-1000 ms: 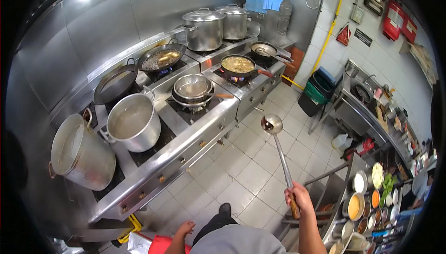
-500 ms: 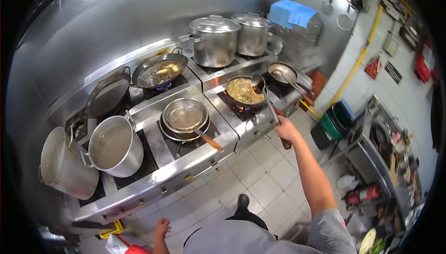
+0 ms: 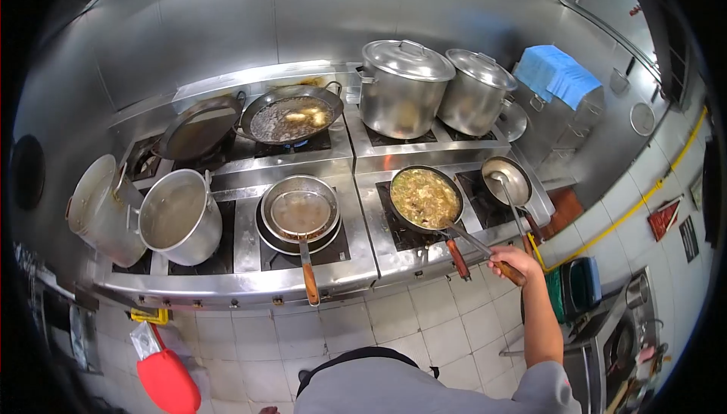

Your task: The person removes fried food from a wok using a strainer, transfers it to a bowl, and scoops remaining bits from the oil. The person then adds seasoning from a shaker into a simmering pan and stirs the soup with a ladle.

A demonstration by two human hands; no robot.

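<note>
My right hand (image 3: 509, 264) is wrapped around the wooden handle of a long metal ladle (image 3: 475, 241). The ladle's bowl end reaches the near right edge of a frying pan (image 3: 457, 259), where the food hides it. A chunky yellow-brown stew (image 3: 424, 196) fills this pan, which sits on a burner with its red-brown handle pointing toward me. Only a sliver of my left hand (image 3: 268, 410) shows at the bottom edge, its fingers out of sight.
A smaller pan (image 3: 515, 174) holding another ladle stands right of the stew. Two lidded stockpots (image 3: 405, 96) stand behind. Left are a strainer (image 3: 310, 281) over a pan, a wok (image 3: 257, 138) with food frying in oil, and open pots (image 3: 178, 236). A red object (image 3: 168, 384) is lower left.
My right hand has lowered the ladle's bowl from above the pan into its near edge. The left hand has dropped almost out of view. My view has turned, shifting the stove.
</note>
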